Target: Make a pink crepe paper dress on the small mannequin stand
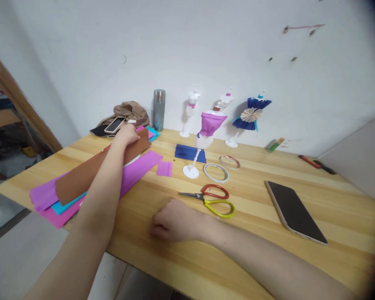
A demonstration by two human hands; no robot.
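Note:
My left hand [128, 134] reaches across to the far end of a brown sheet of crepe paper [81, 177]. Its fingers are curled at the sheet's edge, partly hidden from me. Under and around the brown sheet lie purple [140, 168], blue and pink sheets. My right hand [176, 221] rests closed on the tabletop, with nothing visible in it. Just beyond it lie open scissors [203, 196] with one red and one yellow handle. A small white dress form [205, 141] wrapped in purple paper stands behind them.
Two tape rolls [216, 173] [229, 162], a navy paper piece [183, 153] and a purple scrap [164, 168] lie mid-table. A tablet [295, 210] is at right. Along the wall stand a flask [159, 110], more dress forms [250, 114], and a brown cloth [131, 112] with a phone [115, 124].

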